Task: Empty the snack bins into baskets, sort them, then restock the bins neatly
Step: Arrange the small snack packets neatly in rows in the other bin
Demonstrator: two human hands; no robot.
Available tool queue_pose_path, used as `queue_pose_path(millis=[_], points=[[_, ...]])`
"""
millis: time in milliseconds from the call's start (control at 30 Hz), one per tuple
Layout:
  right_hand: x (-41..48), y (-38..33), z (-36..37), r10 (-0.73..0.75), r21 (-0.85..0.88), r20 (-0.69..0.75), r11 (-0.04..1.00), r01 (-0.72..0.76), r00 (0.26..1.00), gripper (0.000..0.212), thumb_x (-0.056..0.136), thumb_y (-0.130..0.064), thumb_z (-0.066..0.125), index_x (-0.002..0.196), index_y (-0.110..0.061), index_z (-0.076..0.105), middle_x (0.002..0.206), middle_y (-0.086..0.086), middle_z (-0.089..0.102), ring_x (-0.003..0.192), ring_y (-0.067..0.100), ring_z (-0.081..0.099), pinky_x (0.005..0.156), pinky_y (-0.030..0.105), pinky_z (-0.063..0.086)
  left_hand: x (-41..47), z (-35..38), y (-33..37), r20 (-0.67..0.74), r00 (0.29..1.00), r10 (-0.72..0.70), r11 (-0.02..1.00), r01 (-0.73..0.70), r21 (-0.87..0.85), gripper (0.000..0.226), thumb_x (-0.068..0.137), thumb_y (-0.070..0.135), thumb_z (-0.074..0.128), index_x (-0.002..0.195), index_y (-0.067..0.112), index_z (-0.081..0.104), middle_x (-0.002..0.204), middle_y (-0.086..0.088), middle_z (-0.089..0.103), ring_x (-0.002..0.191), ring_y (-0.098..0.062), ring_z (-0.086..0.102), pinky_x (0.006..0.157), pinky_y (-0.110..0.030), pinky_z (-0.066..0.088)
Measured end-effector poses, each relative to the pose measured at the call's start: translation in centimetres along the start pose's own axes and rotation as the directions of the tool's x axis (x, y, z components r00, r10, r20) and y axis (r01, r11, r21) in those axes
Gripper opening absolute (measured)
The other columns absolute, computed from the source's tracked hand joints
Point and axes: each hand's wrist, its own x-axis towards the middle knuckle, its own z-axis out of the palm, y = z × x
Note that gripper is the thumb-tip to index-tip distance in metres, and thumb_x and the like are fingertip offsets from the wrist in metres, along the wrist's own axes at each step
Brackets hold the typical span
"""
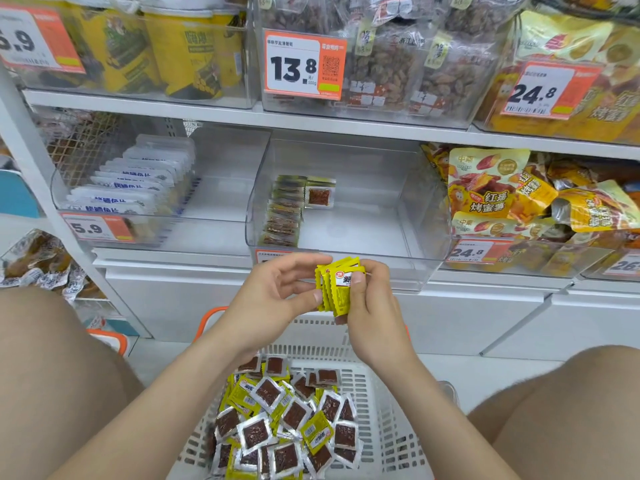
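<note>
A small stack of yellow snack packets (341, 287) is held upright between both hands, just below the front lip of a clear plastic bin (346, 265). My right hand (372, 306) grips the stack with curled fingers. My left hand (273, 296) pinches its left edge with thumb and fingertips. Inside the bin a neat row of the same packets (282, 213) stands along the left wall, with one packet (319, 196) lying flat beside it. A white slatted basket (388, 403) below holds a loose heap of packets (287, 420).
The bin on the left holds blue-and-white packets (131, 181) in a row; the bin on the right is heaped with sweet potato snack bags (512, 192). Price tags hang on the bin fronts. My knees flank the basket. An orange basket handle (207, 320) shows behind my left wrist.
</note>
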Motion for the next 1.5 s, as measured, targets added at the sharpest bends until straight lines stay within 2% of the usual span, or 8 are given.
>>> queue_pose_path(millis=[200, 400, 500, 700, 967, 1100, 1300, 1500], points=[[-1.7, -1.2, 1.0, -0.193, -0.044, 0.029, 0.98, 0.194, 0.981, 0.034, 0.112, -0.04, 0.03, 0.145, -0.041, 0.037, 0.126, -0.013, 0.05, 0.113, -0.005, 0.053, 0.092, 0.009, 0.041, -0.9, 3.0, -0.6, 0.006, 0.997, -0.077, 0.963, 0.076, -0.259, 0.069, 0.076, 0.032, 0.073, 0.142, 0.039, 0.052, 0.145, -0.009, 0.058, 0.133, -0.019, 0.057, 0.112, -0.052, 0.043], [-2.4, -2.8, 0.0, -0.32, 0.033, 0.149, 0.947, 0.319, 0.936, 0.061, 0.1, -0.025, 0.067, 0.153, -0.03, 0.037, 0.131, -0.011, 0.054, 0.117, 0.01, 0.058, 0.092, 0.015, 0.043, -0.6, 2.7, 1.1, -0.081, 0.973, -0.216, 0.833, 0.14, -0.536, 0.035, 0.099, 0.004, 0.038, 0.128, 0.01, 0.055, 0.106, -0.023, 0.069, 0.082, -0.024, 0.066, 0.063, -0.032, 0.053], [-1.6, -2.7, -1.2, -0.259, 0.061, 0.299, 0.966, 0.252, 0.918, 0.103, 0.082, -0.031, 0.088, 0.162, -0.032, 0.023, 0.14, -0.017, 0.05, 0.123, 0.012, 0.055, 0.094, 0.018, 0.042, -0.1, 0.9, 2.4, 0.003, 0.968, -0.249, 0.753, 0.195, -0.629, 0.036, 0.1, 0.007, 0.039, 0.133, 0.011, 0.051, 0.112, -0.024, 0.069, 0.078, -0.031, 0.063, 0.061, -0.035, 0.041], [-1.3, -2.7, -0.7, -0.276, 0.072, 0.383, 0.96, 0.269, 0.881, 0.08, 0.101, -0.04, 0.064, 0.162, -0.04, 0.013, 0.159, -0.031, 0.034, 0.149, 0.002, 0.034, 0.124, 0.041, 0.03, 0.0, 0.4, 2.2, 0.332, 0.916, -0.224, 0.609, 0.397, -0.687, 0.05, 0.097, 0.012, 0.062, 0.145, 0.019, 0.051, 0.112, -0.011, 0.061, 0.096, -0.03, 0.059, 0.076, -0.038, 0.051], [-0.8, -1.9, -0.6, -0.377, -0.435, 0.367, 0.739, 0.515, 0.85, 0.071, 0.109, -0.041, 0.045, 0.164, -0.018, 0.006, 0.141, -0.003, 0.037, 0.127, 0.019, 0.041, 0.107, 0.035, 0.038, -0.1, -0.1, 1.8, -0.009, 0.937, -0.35, 0.869, 0.321, -0.376, 0.027, 0.1, 0.015, 0.065, 0.123, -0.001, 0.065, 0.106, -0.019, 0.073, 0.083, -0.026, 0.072, 0.086, -0.048, 0.063], [-0.6, -1.1, -0.2, -0.372, -0.583, 0.305, 0.654, 0.481, 0.876, 0.074, 0.108, -0.044, 0.039, 0.164, -0.009, 0.006, 0.134, 0.003, 0.039, 0.115, 0.024, 0.042, 0.098, 0.04, 0.043, -0.6, 0.4, 2.8, -0.003, 0.943, -0.333, 0.887, 0.311, -0.342, 0.052, 0.109, 0.048, 0.041, 0.122, 0.008, 0.072, 0.114, -0.019, 0.076, 0.1, -0.033, 0.074, 0.098, -0.05, 0.057], [-0.9, -3.1, -1.7, -0.192, -0.326, 0.478, 0.868, 0.376, 0.857, 0.088, 0.096, -0.034, 0.04, 0.165, -0.021, -0.013, 0.143, -0.01, 0.023, 0.136, 0.015, 0.024, 0.121, 0.036, 0.025, -1.0, 0.2, 1.6, 0.032, 0.994, -0.102, 0.984, 0.106, -0.144, 0.035, 0.102, 0.005, 0.061, 0.136, 0.015, 0.062, 0.125, -0.005, 0.074, 0.116, -0.035, 0.07, 0.107, -0.047, 0.054], [2.7, -3.2, -2.4, -0.274, 0.032, 0.332, 0.959, 0.28, 0.902, 0.057, 0.106, -0.031, 0.046, 0.16, -0.031, 0.029, 0.15, -0.01, 0.049, 0.141, 0.012, 0.046, 0.118, 0.045, 0.04, 1.2, -1.0, 3.2, 0.077, 0.993, 0.09, 0.996, -0.089, -0.025, 0.037, 0.103, 0.004, 0.06, 0.139, 0.014, 0.059, 0.125, -0.008, 0.073, 0.118, -0.025, 0.069, 0.103, -0.031, 0.054]])
